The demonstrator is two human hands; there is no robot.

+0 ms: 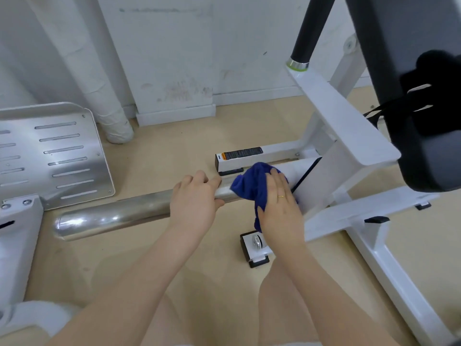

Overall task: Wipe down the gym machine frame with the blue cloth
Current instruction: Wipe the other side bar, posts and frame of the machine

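Observation:
A white gym machine frame [344,126] fills the right side, with a shiny steel bar [112,217] running low from it toward the left. My left hand [195,198] grips that bar near its right end. Just to its right, my right hand [280,206] presses a crumpled blue cloth [252,182] against the spot where the bar meets the white frame. A ring shows on that hand. Part of the cloth hangs down under my palm.
A perforated metal footplate [57,153] stands at left on the beige floor. A black padded seat [424,96] hangs at upper right. A small black-and-white foot with a bolt [254,245] sits below my right hand. A wrapped pipe [114,121] and white wall lie behind.

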